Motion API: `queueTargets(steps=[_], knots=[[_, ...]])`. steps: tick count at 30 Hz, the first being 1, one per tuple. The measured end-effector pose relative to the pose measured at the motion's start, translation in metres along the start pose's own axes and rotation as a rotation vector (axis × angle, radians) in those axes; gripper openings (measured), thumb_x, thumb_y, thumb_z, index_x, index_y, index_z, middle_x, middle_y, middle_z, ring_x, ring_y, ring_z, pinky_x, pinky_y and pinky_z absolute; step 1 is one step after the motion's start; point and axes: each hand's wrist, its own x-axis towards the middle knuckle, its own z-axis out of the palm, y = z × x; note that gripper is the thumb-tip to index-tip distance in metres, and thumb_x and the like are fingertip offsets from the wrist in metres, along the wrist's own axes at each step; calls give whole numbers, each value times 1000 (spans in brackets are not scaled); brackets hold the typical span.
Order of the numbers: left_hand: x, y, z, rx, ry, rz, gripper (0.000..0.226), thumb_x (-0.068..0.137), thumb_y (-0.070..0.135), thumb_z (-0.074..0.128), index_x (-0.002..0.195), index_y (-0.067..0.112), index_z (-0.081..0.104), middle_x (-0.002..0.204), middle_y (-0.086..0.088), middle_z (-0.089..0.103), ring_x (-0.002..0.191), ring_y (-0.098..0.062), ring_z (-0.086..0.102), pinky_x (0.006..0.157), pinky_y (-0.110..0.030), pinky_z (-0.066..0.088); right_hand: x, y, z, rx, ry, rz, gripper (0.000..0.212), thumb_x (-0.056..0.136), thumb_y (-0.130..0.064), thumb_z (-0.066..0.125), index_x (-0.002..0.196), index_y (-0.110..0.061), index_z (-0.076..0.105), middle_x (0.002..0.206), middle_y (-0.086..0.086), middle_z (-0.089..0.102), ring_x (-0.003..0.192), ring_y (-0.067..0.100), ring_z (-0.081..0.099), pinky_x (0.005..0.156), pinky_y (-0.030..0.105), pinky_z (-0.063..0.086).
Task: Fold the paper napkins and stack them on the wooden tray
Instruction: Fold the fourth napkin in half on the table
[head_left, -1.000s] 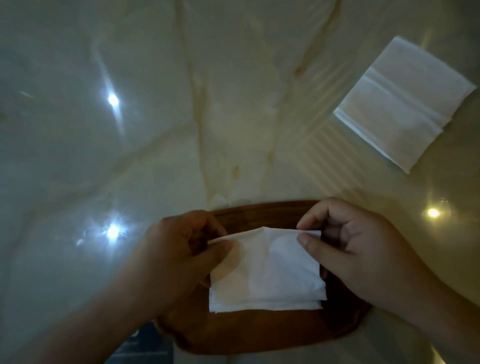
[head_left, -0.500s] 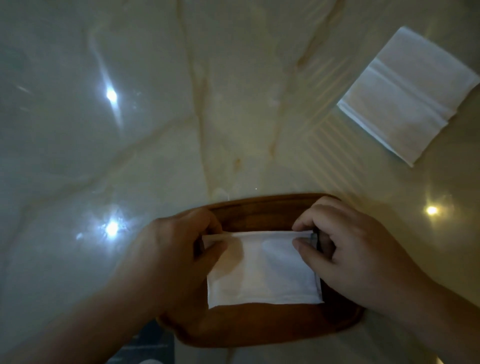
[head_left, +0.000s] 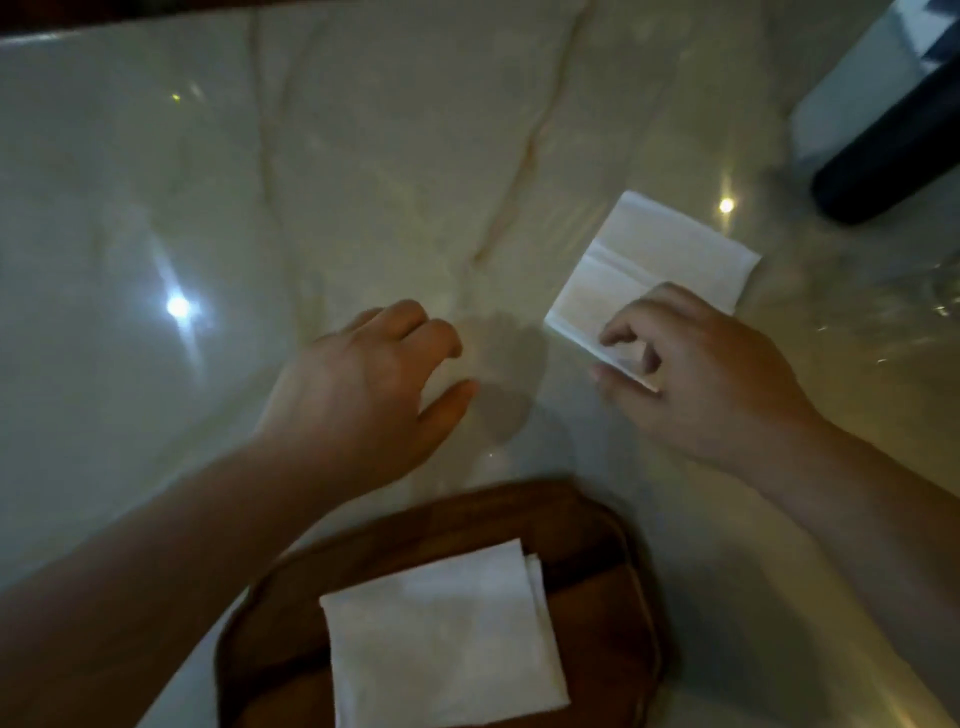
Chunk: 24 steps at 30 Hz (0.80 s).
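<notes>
A dark wooden tray (head_left: 597, 525) lies at the bottom centre, and a folded white napkin (head_left: 441, 634) rests flat in it on top of another. Farther back and to the right, a white paper napkin (head_left: 654, 254) lies on the marble tabletop. My right hand (head_left: 696, 379) pinches that napkin's near corner between thumb and fingers. My left hand (head_left: 374, 389) hovers over the bare marble to the left of it, fingers loosely curled, holding nothing.
A dark cylindrical object (head_left: 893, 150) and a pale box-like thing (head_left: 852, 88) stand at the far right. Something glassy (head_left: 940, 291) glints at the right edge. The glossy marble table (head_left: 208, 208) reaches a dark far edge at the top.
Both hands let go of the folded napkin, which now lies in the tray. They moved forward; my right hand took the loose napkin's corner. The view shifted so the tray sits lower.
</notes>
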Motion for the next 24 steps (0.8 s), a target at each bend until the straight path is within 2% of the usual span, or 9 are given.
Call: queueTargets(steps=[4, 8, 11, 15, 20, 24], knots=[[57, 8, 14, -40, 25, 18, 29, 82, 44, 55, 98, 21, 60, 93, -3, 64, 83, -26, 63, 59, -42, 55, 25, 45, -13, -51, 108, 91, 26, 77, -42, 61, 93, -22, 60, 97, -3, 57, 71, 10, 50, 62, 33, 46], [108, 18, 32, -46, -19, 41, 29, 85, 41, 55, 105, 21, 58, 101, -3, 62, 92, -25, 60, 68, -46, 54, 45, 88, -21, -77, 161, 176, 23, 78, -34, 68, 95, -21, 61, 96, -2, 56, 76, 18, 55, 66, 33, 47], [146, 26, 45, -12, -54, 59, 30, 87, 41, 54, 111, 23, 55, 109, -2, 60, 97, -24, 58, 73, -44, 53, 56, 112, -22, -105, 179, 247, 24, 79, -34, 67, 98, -22, 60, 100, 2, 58, 84, 22, 58, 68, 30, 39], [191, 39, 64, 29, -106, 102, 35, 88, 38, 54, 119, 22, 52, 120, -5, 57, 108, -26, 53, 80, -46, 51, 63, 132, -22, -73, 161, 336, 26, 78, -34, 69, 99, -22, 60, 103, 5, 59, 92, 25, 60, 76, 32, 44], [223, 50, 84, 36, -156, 161, 43, 87, 30, 56, 127, 17, 47, 131, -9, 52, 119, -30, 45, 94, -46, 43, 65, 140, -24, 16, 139, 332, 7, 77, -26, 68, 82, -25, 62, 93, 5, 65, 88, 23, 62, 71, 26, 41], [233, 54, 85, 0, -183, 167, 50, 85, 27, 58, 132, 18, 43, 131, -11, 53, 121, -32, 44, 99, -47, 38, 61, 136, -27, 47, 173, 275, 6, 80, -22, 67, 84, -18, 67, 89, 4, 70, 85, 22, 64, 72, 29, 47]])
